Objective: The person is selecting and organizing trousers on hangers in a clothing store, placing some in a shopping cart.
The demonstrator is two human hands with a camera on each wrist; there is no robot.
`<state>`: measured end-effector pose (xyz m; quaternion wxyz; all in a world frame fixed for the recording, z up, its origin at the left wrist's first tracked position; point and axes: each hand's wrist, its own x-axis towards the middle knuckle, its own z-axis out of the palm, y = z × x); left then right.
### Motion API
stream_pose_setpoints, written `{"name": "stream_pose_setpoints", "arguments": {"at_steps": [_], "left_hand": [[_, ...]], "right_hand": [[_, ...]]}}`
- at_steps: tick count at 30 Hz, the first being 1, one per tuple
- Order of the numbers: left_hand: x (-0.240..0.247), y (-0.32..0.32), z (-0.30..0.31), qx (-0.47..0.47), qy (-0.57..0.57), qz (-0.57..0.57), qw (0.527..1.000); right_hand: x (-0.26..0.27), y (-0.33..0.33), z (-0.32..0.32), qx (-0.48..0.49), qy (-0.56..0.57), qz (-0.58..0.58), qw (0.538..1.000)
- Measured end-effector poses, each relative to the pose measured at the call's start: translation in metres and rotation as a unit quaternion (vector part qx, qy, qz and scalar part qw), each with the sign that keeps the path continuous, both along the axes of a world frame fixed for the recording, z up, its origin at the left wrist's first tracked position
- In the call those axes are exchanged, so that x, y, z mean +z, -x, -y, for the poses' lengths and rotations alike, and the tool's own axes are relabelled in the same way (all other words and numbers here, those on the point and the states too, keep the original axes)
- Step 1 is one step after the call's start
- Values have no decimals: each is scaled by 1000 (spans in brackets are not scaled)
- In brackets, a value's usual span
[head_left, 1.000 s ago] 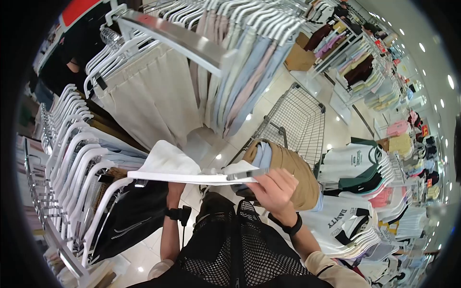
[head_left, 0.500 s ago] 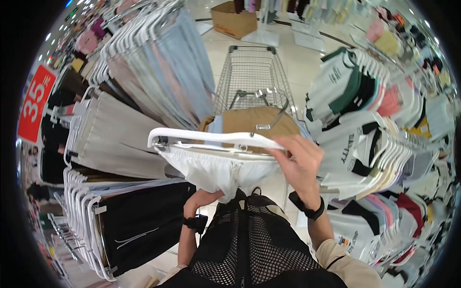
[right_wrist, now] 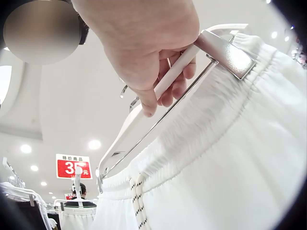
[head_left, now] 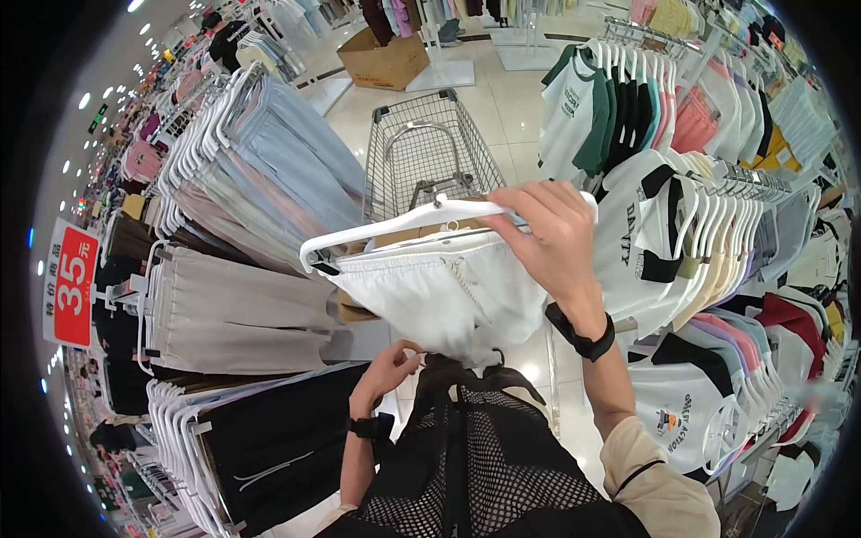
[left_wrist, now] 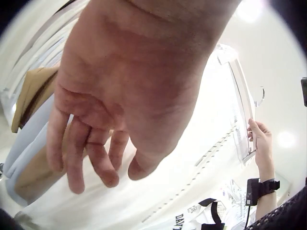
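My right hand (head_left: 552,238) grips a white hanger (head_left: 404,220) near one end, thumb and fingers curled round its bar in the right wrist view. White drawstring trousers (head_left: 430,296) hang from the hanger's metal clips by a gathered elastic waistband. Their dotted drawcord (right_wrist: 138,201) dangles at the front. Lower down, my left hand (head_left: 387,375) is beside the trousers' left side with nothing in its grasp. In the left wrist view, the fingers (left_wrist: 103,165) of that hand hang loosely bent in front of the white cloth.
A wire shopping cart (head_left: 430,148) stands ahead, beyond the trousers. Racks of hanging trousers (head_left: 242,309) line the left, below a red price sign (head_left: 72,282). Printed shirts (head_left: 632,242) hang along the right. A cardboard box (head_left: 384,61) sits on the floor farther off.
The trousers have swung from nearly edge-on to facing me, their hanger raised by my right hand. My left hand has come out from behind the cloth to its left side. The view has turned right.
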<state>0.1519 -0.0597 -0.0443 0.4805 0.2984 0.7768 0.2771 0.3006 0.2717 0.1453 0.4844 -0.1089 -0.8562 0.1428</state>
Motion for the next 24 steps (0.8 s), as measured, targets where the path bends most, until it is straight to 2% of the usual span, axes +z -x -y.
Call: {"name": "stream_pose_setpoints", "arguments": {"at_steps": [4,6,14,18,19,22,24], "left_hand": [[-10,-5,2,68,-90,-11,994],[-15,1,6,73,-76,-18,994],[-38,42,-6,254,-183,-58,948],[-52,87,-17,213,-242,-68,944],[-45,89,-25,252,-306,-72,915],[-50,116,-23,250,-265,-3,931],[-56,124,-22,285,-276,28,917]], "right_hand": [[1,19,-7,10,-39,-15,999],[2,30,-7,3,-43,-9,999],[17,78,3,26,6,34,999],[14,123,-4,15,30,55,998],[13,136,-7,20,40,59,997],[1,178,-25,5,2,63,998],[-9,205,-36,-6,-9,85,996]]}}
